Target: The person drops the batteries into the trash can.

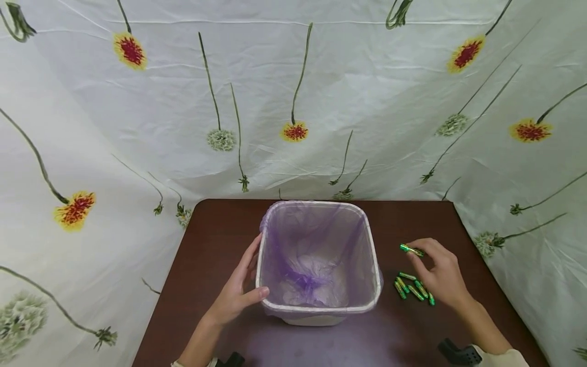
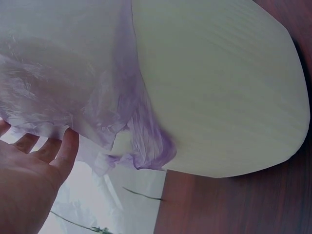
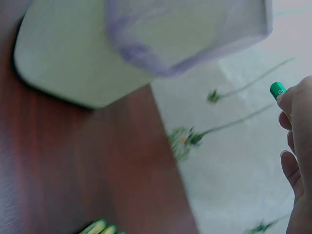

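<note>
A white trash bin [image 1: 316,309] lined with a thin purple plastic bag [image 1: 307,278] stands on the table. My left hand [image 1: 236,293] grips its left rim, thumb over the edge and fingers outside against the bag. In the left wrist view those fingers [image 2: 68,151] touch the overhanging bag. To the bin's right, my right hand [image 1: 437,270] pinches a green-and-gold battery [image 1: 411,250] between thumb and fingers, raised above the table. The battery's green end [image 3: 277,89] sticks out in the right wrist view. Several similar batteries [image 1: 415,291] lie loosely grouped below that hand.
The dark brown wooden table [image 1: 220,229] has a rounded far left corner. A white cloth [image 1: 257,76] printed with flowers hangs behind and at both sides. Black straps [image 1: 458,352] sit at both wrists.
</note>
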Demonstrator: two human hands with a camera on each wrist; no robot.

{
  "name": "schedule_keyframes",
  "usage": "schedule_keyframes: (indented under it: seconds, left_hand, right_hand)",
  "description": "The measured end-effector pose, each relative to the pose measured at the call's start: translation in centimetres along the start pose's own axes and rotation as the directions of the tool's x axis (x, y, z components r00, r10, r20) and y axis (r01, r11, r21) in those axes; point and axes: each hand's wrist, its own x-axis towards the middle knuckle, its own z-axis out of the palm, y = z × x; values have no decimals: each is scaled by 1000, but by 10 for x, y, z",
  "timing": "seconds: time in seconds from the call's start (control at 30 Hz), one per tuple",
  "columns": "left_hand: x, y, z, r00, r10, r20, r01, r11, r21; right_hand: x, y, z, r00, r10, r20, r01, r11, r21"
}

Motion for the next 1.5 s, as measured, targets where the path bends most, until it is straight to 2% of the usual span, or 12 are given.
schedule_keyframes:
  seconds: [0.27,0.53,0.8,1.03,1.33,1.5]
  left_hand:
    - [2,-3,1,1000,15,0,-15,1000,-10]
    - [3,-7,4,1000,11,-14,-11,1000,7]
    - [0,-6,1,1000,11,-12,-11,1000,15]
    - [-2,-5,-1,1000,16,-12,-16,1000,15]
    - [-1,-5,1,1000,20,-10,-20,1000,8]
    - [-2,-5,3,1000,26,-13,-26,1000,12]
  right_hand:
    - [51,-23,2,997,-82,7,81,994,70]
    - [98,-42,13,981,-178,82,167,978,124]
    - [120,-51,29,970,-187,157,164,975,152]
    - [138,-60,51,943,-226,246,187,967,171]
    - [156,-64,70,918,-292,269,244,949,199]
    - [162,-64,69,923,-271,273,233,958,164]
